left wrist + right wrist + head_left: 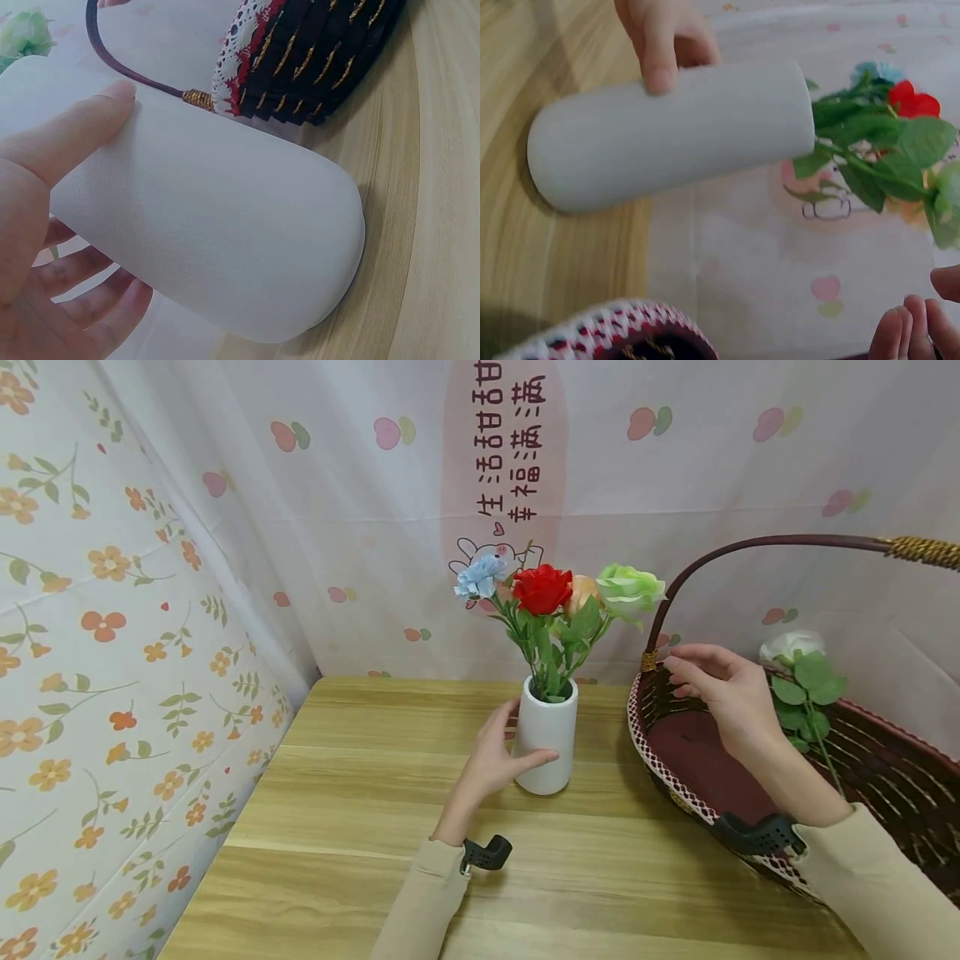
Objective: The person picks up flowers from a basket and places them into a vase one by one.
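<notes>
A white vase stands upright on the wooden table, holding a light blue carnation, a red rose, a peach flower and a pale green rose. My left hand grips the vase from its left side, thumb across the front and fingers round the back; the left wrist view shows the thumb on the white wall. Above the left part of a dark wicker basket hovers my right hand, fingers loosely bent with nothing between them. One white rose lies in the basket, its stem partly behind my right forearm.
The basket has a lace-trimmed rim and a tall arched handle rising between the vase and my right hand. A printed curtain hangs behind the table, and a floral one hangs at the left.
</notes>
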### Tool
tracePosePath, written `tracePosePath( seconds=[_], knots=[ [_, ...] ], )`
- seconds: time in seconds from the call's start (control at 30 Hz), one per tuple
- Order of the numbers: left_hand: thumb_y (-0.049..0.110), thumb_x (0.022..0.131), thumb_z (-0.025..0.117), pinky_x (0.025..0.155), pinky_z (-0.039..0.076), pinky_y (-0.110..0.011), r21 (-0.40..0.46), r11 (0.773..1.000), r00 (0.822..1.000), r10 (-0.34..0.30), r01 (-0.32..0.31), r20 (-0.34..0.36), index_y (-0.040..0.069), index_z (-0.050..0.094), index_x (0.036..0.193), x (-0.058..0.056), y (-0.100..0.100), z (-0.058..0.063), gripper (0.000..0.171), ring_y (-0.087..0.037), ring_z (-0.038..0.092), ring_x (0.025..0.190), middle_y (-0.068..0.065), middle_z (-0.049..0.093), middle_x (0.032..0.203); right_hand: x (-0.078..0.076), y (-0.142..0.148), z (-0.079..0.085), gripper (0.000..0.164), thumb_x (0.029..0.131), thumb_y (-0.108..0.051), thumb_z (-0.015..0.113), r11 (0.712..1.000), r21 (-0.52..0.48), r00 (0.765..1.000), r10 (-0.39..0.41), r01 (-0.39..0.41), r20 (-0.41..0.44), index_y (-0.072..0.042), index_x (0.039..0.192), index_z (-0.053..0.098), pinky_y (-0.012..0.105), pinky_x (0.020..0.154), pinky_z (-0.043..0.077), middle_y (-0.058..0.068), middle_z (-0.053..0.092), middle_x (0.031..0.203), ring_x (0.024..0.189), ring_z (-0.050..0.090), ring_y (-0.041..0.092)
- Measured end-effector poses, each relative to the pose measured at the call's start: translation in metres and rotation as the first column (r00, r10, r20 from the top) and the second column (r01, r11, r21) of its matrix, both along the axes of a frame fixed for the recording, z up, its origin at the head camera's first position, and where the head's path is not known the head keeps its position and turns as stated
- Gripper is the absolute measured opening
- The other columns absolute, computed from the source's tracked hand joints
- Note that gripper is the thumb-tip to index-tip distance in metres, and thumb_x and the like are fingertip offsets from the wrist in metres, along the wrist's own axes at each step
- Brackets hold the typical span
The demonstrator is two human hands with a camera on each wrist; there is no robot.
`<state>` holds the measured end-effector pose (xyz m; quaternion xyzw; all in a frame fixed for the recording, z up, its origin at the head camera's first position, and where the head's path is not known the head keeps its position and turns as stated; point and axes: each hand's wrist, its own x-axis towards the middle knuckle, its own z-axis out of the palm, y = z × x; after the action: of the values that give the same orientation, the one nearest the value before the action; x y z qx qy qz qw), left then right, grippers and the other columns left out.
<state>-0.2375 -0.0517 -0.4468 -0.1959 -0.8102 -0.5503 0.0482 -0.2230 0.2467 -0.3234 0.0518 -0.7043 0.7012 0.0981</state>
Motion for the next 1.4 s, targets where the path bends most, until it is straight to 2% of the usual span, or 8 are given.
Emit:
tracePosePath(
  seconds=[0.33, 0.5, 0.7, 0.83, 0.97, 1.07, 1.27, 1.4],
  knots=[
    [0.038, 0.079, 0.088, 0.106, 0.047, -0.047, -0.007, 1.0, 1.0, 0.001, -0.001, 0.006, 0.012, 0.042, 0.149, 0.001, 0.0, 0.001, 0.088, -0.021, 0.051, 0.124, -0.005, 0.053, 0.137, -0.008, 0.052, 0.01, 0.016, 0.094, -0.013, 0.073, 0.996, 0.034, 0.996, -0.076, 0.078, -0.043, -0.015, 0.11, 0.074, 0.015, 0.066, 0.056, -0.007, 0.073, 0.091, 0.077, 0.067, 0.007],
    [0.039, 0.079, 0.088, 0.106, 0.047, -0.047, -0.005, 1.0, 1.0, 0.004, -0.004, 0.009, 0.012, 0.041, 0.15, 0.0, 0.0, 0.0, 0.089, -0.022, 0.051, 0.124, -0.006, 0.052, 0.138, -0.008, 0.079, 0.007, 0.017, 0.094, -0.008, 0.071, 0.994, -0.027, 0.994, -0.105, 0.105, -0.031, -0.016, 0.109, 0.076, 0.015, 0.065, 0.055, -0.008, 0.071, 0.094, 0.075, 0.068, 0.006],
    [0.038, 0.079, 0.088, 0.106, 0.048, -0.046, -0.008, 1.0, 1.0, 0.002, -0.002, 0.011, 0.011, 0.041, 0.15, 0.001, 0.0, 0.001, 0.089, -0.022, 0.051, 0.124, -0.006, 0.052, 0.138, -0.008, 0.106, 0.004, 0.012, 0.093, -0.006, 0.072, 0.982, -0.1, 0.987, -0.16, 0.158, -0.01, -0.016, 0.097, 0.078, 0.015, 0.061, 0.056, -0.008, 0.073, 0.087, 0.066, 0.068, 0.007],
    [0.038, 0.078, 0.088, 0.106, 0.047, -0.046, -0.009, 1.0, 1.0, -0.001, 0.001, 0.019, 0.011, 0.041, 0.15, 0.002, -0.001, 0.002, 0.09, -0.022, 0.05, 0.124, -0.006, 0.052, 0.138, -0.011, 0.123, -0.001, 0.012, 0.094, -0.01, 0.071, 0.965, 0.026, 0.965, -0.261, 0.262, -0.018, -0.021, 0.095, 0.074, 0.012, 0.059, 0.054, -0.015, 0.071, 0.084, 0.063, 0.067, 0.002],
    [0.038, 0.078, 0.089, 0.106, 0.047, -0.045, -0.007, 1.0, 1.0, -0.002, 0.002, 0.018, 0.011, 0.041, 0.15, 0.001, -0.001, 0.001, 0.09, -0.021, 0.05, 0.124, -0.006, 0.052, 0.137, -0.014, 0.137, -0.008, 0.014, 0.097, -0.019, 0.067, 0.883, 0.276, 0.922, -0.386, 0.38, -0.035, -0.032, 0.1, 0.066, 0.006, 0.058, 0.048, -0.029, 0.064, 0.081, 0.063, 0.063, -0.007],
    [0.038, 0.078, 0.088, 0.106, 0.048, -0.045, -0.008, 1.0, 1.0, -0.004, 0.004, 0.015, 0.011, 0.041, 0.15, 0.001, -0.001, 0.001, 0.089, -0.021, 0.05, 0.124, -0.006, 0.052, 0.137, -0.014, 0.148, -0.014, 0.012, 0.099, -0.024, 0.065, 0.835, 0.368, 0.904, -0.426, 0.409, -0.039, -0.035, 0.103, 0.063, 0.006, 0.056, 0.044, -0.033, 0.061, 0.079, 0.063, 0.06, -0.01],
    [0.038, 0.079, 0.088, 0.106, 0.047, -0.045, -0.005, 1.0, 1.0, -0.006, 0.006, 0.018, 0.011, 0.04, 0.151, 0.001, -0.001, 0.0, 0.09, -0.021, 0.05, 0.125, -0.006, 0.052, 0.139, -0.014, 0.169, -0.024, 0.011, 0.098, -0.025, 0.067, 0.855, 0.355, 0.914, -0.405, 0.378, 0.0, -0.035, 0.103, 0.063, 0.007, 0.056, 0.048, -0.033, 0.062, 0.078, 0.064, 0.06, -0.009],
    [0.037, 0.079, 0.088, 0.106, 0.047, -0.047, -0.001, 1.0, 1.0, -0.007, 0.007, 0.017, 0.012, 0.04, 0.151, 0.001, -0.001, 0.0, 0.09, -0.021, 0.05, 0.125, -0.005, 0.052, 0.138, -0.014, 0.184, -0.029, 0.01, 0.1, -0.032, 0.064, 0.84, 0.412, 0.911, -0.408, 0.351, 0.055, -0.038, 0.105, 0.058, 0.007, 0.056, 0.046, -0.036, 0.055, 0.082, 0.066, 0.058, -0.011]
  ],
)
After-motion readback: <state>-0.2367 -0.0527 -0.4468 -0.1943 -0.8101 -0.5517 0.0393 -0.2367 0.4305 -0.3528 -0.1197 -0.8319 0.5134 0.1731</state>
